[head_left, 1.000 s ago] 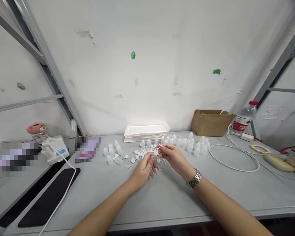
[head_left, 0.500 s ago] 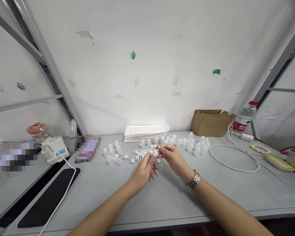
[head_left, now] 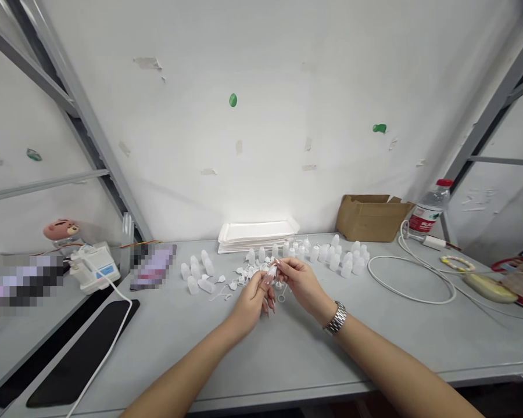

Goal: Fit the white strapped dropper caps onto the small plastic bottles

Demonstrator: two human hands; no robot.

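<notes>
In the head view my left hand [head_left: 253, 299] is closed around a small translucent plastic dropper bottle [head_left: 269, 277], mostly hidden by the fingers. My right hand [head_left: 298, 278], with a metal watch [head_left: 335, 317] on its wrist, pinches a small white cap at the bottle's top; the fingertips hide part of it. Just behind both hands lies a pile of loose white caps [head_left: 239, 271], some with thin straps and rings. Several dropper bottles [head_left: 194, 266] stand left of the pile, and one bottle [head_left: 206, 285] lies on its side. More bottles [head_left: 335, 255] stand to the right.
A stack of white trays [head_left: 257, 235] and a brown cardboard box [head_left: 370, 219] stand against the wall. On the right are a water bottle [head_left: 429, 212], a coiled white cable [head_left: 412, 299] and a beaded bracelet [head_left: 457, 264]. A black flat object [head_left: 82, 360] lies left.
The view has shifted slightly. My right fingertips have drawn closer to the top of the bottle in my left hand. Both hands stay together over the same spot.
</notes>
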